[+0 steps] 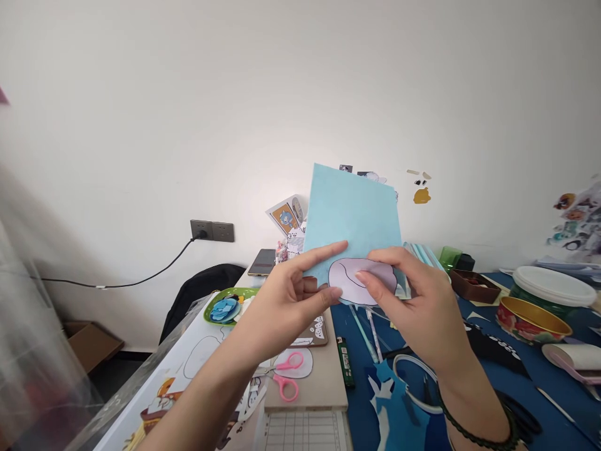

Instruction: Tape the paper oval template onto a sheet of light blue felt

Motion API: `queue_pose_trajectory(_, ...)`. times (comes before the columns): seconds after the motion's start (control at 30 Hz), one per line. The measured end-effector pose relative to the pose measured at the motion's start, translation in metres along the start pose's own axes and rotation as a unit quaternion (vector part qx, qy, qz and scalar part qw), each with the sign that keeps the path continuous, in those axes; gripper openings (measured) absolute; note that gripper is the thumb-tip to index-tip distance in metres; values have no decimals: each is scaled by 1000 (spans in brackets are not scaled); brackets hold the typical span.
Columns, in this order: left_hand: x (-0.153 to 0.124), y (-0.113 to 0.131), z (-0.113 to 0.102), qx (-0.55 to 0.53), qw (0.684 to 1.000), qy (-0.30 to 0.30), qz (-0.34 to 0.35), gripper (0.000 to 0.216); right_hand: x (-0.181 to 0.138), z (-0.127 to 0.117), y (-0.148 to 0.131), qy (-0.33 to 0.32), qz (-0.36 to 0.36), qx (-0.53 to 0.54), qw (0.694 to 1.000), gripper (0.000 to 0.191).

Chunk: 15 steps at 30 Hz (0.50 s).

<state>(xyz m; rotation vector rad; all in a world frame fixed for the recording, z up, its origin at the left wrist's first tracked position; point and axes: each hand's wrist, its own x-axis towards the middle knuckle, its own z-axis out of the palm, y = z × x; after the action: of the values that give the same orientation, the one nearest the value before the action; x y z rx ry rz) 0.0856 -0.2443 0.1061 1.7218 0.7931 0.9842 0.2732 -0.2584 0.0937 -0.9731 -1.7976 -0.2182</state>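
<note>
Above the table (310, 388), the left hand (286, 300) and right hand (417, 307) hold a paper sheet (354, 213) upright, an oval cutout (361, 280) against its lower front. Beneath the left hand lie scissors (286, 376); left of them sits a dish (228, 305). A phone (263, 262) lies behind, near the wall. At far right, a tin (530, 319) stands before a lidded tub (554, 288).

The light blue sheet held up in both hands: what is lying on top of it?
A pale lilac oval cutout lies on the light blue sheet, pinned by the left hand and right hand. Fingers cover the cutout's edges; the sheet's back is hidden.
</note>
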Motion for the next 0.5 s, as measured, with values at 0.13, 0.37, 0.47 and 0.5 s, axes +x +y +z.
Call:
queue_pose_trajectory(0.13,0,2,1,0,1000,11,6,58,1,-2,2,-14,14,-2,1000,10)
queue_pose_trajectory(0.37,2,-4,-2,-1,999,44,4,53,3,-10,6,-27,87,29,995,19)
queue_pose_trajectory(0.47,3,-9,-4,-8,999,53,8,54,5,-12,7,-52,87,62,993,17)
queue_pose_trajectory(0.5,3,-10,-4,-18,998,52,10,55,5,-12,7,-55,79,66,993,23)
